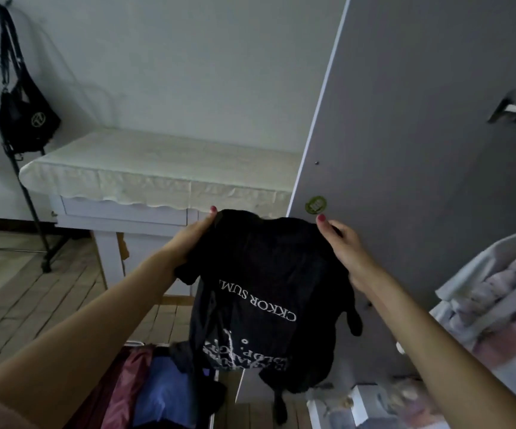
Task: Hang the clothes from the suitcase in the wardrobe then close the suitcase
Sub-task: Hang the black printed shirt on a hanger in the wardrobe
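Beside a cloth-covered desk [157, 168] and a grey wardrobe door [420, 150], both hands — left hand [193, 235], right hand [345, 243] — pinch a black T-shirt [266, 274] at its shoulders above the open suitcase [145, 394].

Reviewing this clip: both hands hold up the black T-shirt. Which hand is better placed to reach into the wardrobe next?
Probably the right hand: it grips the black T-shirt beside the grey wardrobe door, while the left hand is on the far side.

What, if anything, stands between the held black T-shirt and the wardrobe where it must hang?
The open grey wardrobe door stands right behind the black T-shirt, which both the left hand and right hand hold up. No rail or hanger shows.
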